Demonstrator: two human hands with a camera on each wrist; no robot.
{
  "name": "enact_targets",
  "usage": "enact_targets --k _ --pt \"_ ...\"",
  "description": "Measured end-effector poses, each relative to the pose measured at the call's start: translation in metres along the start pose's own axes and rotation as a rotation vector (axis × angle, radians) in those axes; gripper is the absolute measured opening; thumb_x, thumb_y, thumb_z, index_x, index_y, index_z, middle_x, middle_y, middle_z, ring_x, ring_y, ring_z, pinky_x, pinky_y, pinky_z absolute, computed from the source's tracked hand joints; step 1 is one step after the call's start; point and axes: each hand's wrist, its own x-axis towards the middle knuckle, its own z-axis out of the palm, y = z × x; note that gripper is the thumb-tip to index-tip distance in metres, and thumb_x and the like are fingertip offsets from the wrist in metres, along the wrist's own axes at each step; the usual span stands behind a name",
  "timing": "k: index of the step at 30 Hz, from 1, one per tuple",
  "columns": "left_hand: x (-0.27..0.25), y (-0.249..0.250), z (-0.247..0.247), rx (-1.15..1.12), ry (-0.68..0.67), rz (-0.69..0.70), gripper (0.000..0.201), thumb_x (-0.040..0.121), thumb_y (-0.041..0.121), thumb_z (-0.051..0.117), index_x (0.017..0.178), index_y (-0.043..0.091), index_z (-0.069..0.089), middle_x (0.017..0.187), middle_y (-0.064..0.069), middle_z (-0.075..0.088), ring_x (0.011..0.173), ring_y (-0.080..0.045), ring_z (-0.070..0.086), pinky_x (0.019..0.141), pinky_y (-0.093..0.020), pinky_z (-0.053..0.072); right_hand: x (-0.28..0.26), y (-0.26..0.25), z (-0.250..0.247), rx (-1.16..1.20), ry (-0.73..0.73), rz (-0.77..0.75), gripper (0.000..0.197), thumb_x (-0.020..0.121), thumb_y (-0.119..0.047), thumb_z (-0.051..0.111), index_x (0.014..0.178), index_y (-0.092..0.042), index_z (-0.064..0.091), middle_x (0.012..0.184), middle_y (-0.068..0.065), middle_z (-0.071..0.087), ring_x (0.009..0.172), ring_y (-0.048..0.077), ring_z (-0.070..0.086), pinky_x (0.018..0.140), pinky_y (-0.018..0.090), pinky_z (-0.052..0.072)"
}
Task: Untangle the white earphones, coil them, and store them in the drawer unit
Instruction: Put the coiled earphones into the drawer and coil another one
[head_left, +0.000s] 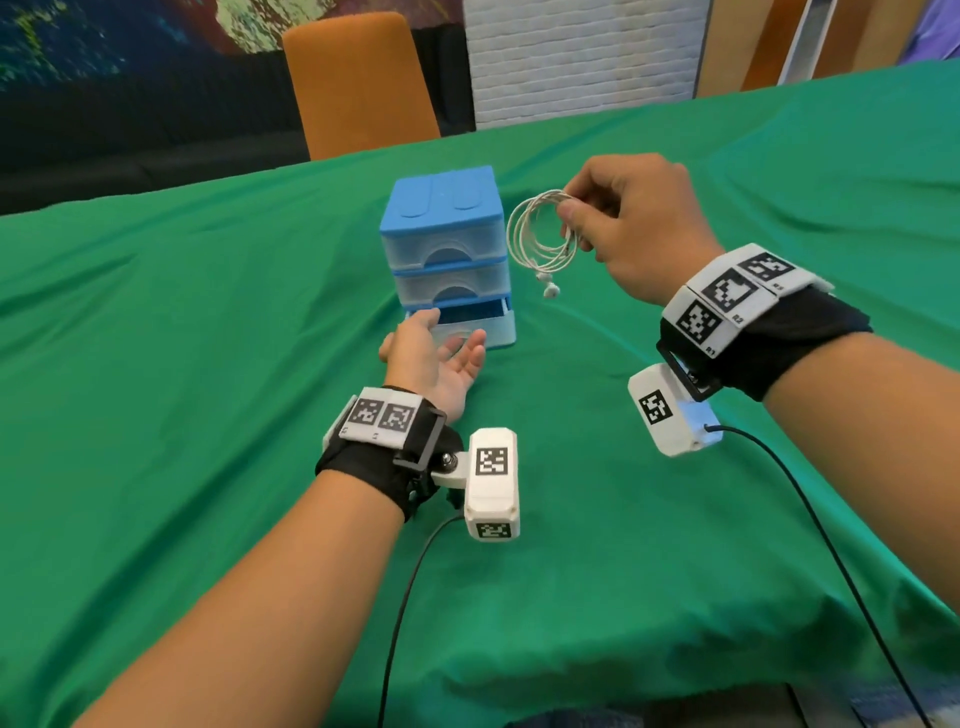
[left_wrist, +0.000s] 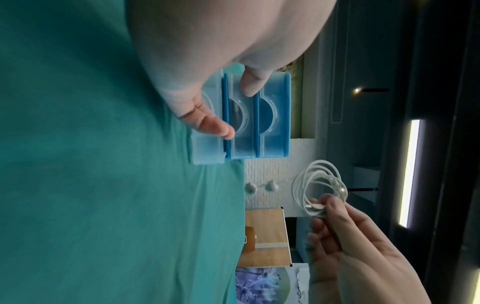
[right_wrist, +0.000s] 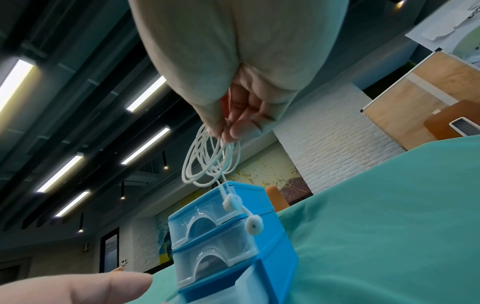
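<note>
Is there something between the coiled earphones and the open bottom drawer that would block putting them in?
Nothing visible blocks it. The right hand holds the coiled earphones in the air, to the right of the drawer unit. The bottom drawer is pulled out, with open space above it. The left hand is at the drawer's front, below that path.

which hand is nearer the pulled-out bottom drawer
Left. The left hand sits right at the front of the open bottom drawer, fingers relaxed. The right hand is up beside the drawer unit's top, pinching the coiled earphones.
</note>
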Motion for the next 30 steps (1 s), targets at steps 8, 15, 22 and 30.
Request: enact_targets --k 8,15,22,30 --pt "-0.045 -0.006 -0.029 -0.011 -0.061 -0.070 0.054 0.099 0.023 0.051 0.145 0.004 0.028 0.122 -0.021 0.047 0.063 -0.031 0.071 0.051 -0.029 0.056 0.002 -0.028 0.014 -0.011 -0.045 -0.040 0.010 0.091 -0.021 0.065 0.084 -0.015 0.069 0.061 -0.008 0.062 0.049 0.004 0.053 0.057 0.025 0.049" --pt "-0.054 0.015 -0.053 0.294 -0.014 -0.053 0.061 0.096 0.041 0.049 0.146 0.011 0.033 0.094 -0.010 0.055 0.041 -0.017 0.055 0.038 -0.021 0.039 0.001 -0.042 0.035 -0.014 -0.101 -0.041 0.011 0.091 -0.020 0.067 0.084 -0.013 0.070 0.060 -0.012 0.061 0.048 0.002 0.052 0.060 0.029 0.052" --pt "-0.039 0.068 -0.018 0.665 0.013 0.557 0.025 0.099 0.021 0.048 0.123 0.019 0.055 0.105 -0.002 0.058 0.077 -0.015 0.053 0.066 -0.031 0.047 0.002 -0.044 0.052 -0.032 -0.156 -0.042 0.010 0.092 -0.019 0.067 0.086 -0.011 0.069 0.068 -0.001 0.067 0.065 0.019 0.065 0.071 0.040 0.058" --pt "0.011 0.088 -0.009 1.600 -0.174 0.916 0.072 0.090 0.043 0.050 0.157 0.028 0.028 0.168 0.002 0.010 0.154 -0.020 0.011 0.123 -0.049 0.017 -0.006 -0.025 0.079 -0.121 -0.277 -0.117 0.009 0.092 -0.018 0.067 0.086 -0.013 0.068 0.073 0.001 0.068 0.068 0.019 0.061 0.071 0.036 0.053"
